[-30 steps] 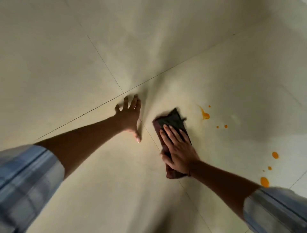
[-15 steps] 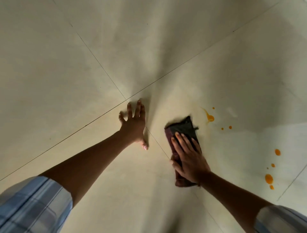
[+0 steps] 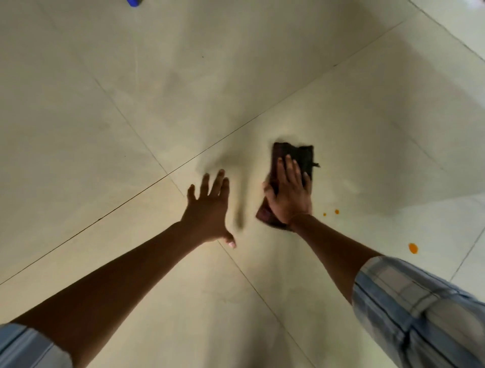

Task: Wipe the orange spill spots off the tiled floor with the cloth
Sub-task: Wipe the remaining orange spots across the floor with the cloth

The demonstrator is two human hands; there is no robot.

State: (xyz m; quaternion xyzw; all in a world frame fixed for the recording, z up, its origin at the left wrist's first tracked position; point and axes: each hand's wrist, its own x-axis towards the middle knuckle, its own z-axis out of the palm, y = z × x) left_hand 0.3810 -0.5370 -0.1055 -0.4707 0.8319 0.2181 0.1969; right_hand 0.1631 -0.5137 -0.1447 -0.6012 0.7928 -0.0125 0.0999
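A dark folded cloth (image 3: pixel 296 155) lies flat on the pale tiled floor (image 3: pixel 131 105). My right hand (image 3: pixel 288 194) presses down on its near half, fingers spread over it. Two small orange spots (image 3: pixel 336 211) sit just right of my right wrist, and a larger orange drop (image 3: pixel 413 248) lies farther right, near my sleeve. My left hand (image 3: pixel 210 207) rests flat on the floor to the left of the cloth, fingers apart, holding nothing.
Dark grout lines cross the floor, meeting near my left hand (image 3: pixel 170 174). A small blue object (image 3: pixel 134 2) shows at the top edge. My checked sleeves fill the lower corners.
My right hand has pushed the cloth forward and to the right over the place where the elongated orange streak was; that streak is no longer visible. The view has shifted, with both hands lower in frame.
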